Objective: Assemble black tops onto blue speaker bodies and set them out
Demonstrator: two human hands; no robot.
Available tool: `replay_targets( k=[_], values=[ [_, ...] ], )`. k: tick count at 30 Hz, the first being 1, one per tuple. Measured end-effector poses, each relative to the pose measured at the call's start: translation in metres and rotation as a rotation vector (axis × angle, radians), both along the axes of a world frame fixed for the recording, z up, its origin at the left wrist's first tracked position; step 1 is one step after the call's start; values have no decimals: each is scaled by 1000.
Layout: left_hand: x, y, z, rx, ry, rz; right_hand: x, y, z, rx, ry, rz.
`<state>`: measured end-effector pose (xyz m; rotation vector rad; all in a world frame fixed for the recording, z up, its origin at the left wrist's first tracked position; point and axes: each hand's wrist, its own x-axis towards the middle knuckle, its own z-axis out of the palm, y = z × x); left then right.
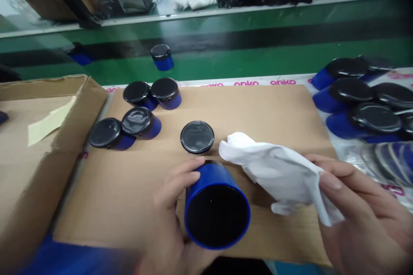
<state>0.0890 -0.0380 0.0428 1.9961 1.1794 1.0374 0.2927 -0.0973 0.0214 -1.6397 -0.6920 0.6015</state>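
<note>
My left hand (176, 204) is wrapped round the side of a blue jar (206, 182), low over the cardboard sheet. The jar is tilted with one round black end toward me; I cannot tell whether that is an open mouth or a base. Between thumb and fingers, my right hand (361, 206) pinches a crumpled white cloth (277, 167), which hangs out to the left near the jar. Just beyond the jar, a black round lid (197, 136) lies on the cardboard sheet (245, 111).
Several black-topped blue jars (138, 120) stand at the left of the sheet, more jars (351, 90) at the right. Clear-wrapped discs (383, 161) lie below those. A jar (162, 56) stands on the green conveyor belt (226, 60). An open cardboard box (69, 116) borders the left.
</note>
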Motion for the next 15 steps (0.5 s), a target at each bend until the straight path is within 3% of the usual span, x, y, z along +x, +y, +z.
replay_targets(
  k=[3, 8, 12, 15],
  values=[
    [4, 2, 6, 42, -1, -2, -9, -2, 9, 89, 168, -10],
    [5, 2, 10, 75, -35, 19, -17, -3, 17, 154, 223, -28],
    [8, 3, 9, 210, -58, 25, -18, -3, 19, 225, 226, 85],
    [10, 3, 6, 185, -51, 12, -26, -3, 24, 300, 72, 196]
  ],
)
